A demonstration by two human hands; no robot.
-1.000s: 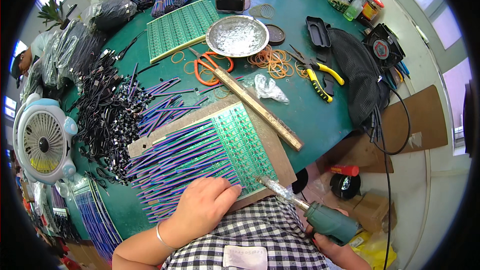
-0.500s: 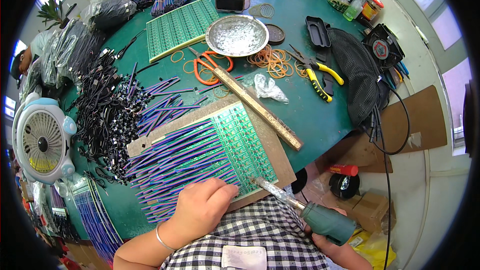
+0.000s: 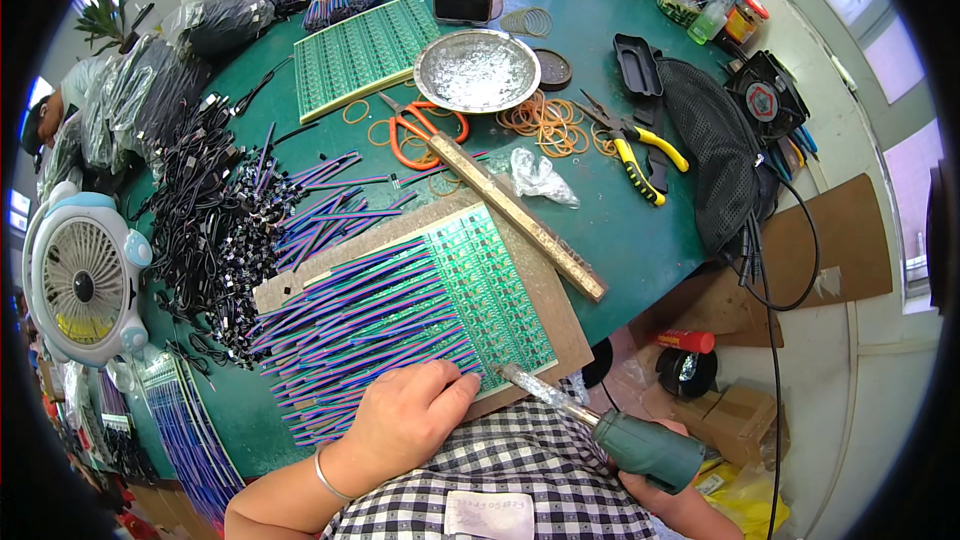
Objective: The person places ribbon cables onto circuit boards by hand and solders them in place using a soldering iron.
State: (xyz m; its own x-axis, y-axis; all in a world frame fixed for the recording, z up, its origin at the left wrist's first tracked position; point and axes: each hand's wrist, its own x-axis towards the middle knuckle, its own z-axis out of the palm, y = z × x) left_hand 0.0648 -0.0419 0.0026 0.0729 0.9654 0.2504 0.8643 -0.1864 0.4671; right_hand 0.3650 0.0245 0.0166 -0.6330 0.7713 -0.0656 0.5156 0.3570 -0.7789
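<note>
A green circuit board panel (image 3: 487, 280) lies on a brown backing board (image 3: 560, 315), with rows of purple and blue ribbon wires (image 3: 365, 325) fanning out to its left. My left hand (image 3: 405, 418) rests flat on the near wires, thumb by the panel's near edge. My right hand (image 3: 665, 485), mostly hidden below, grips a soldering iron with a green handle (image 3: 648, 448). Its metal tip (image 3: 505, 372) touches the near corner of the panel.
A long wooden bar (image 3: 520, 215) lies diagonally past the board. Beyond it are orange scissors (image 3: 415, 130), a metal dish (image 3: 477, 68), rubber bands (image 3: 540, 120), yellow pliers (image 3: 635, 145) and another green panel (image 3: 360, 55). Black cable bundles (image 3: 205, 230) and a small fan (image 3: 82, 280) sit left.
The soldering iron tip has shifted slightly left along the panel's near edge. My left hand has barely moved.
</note>
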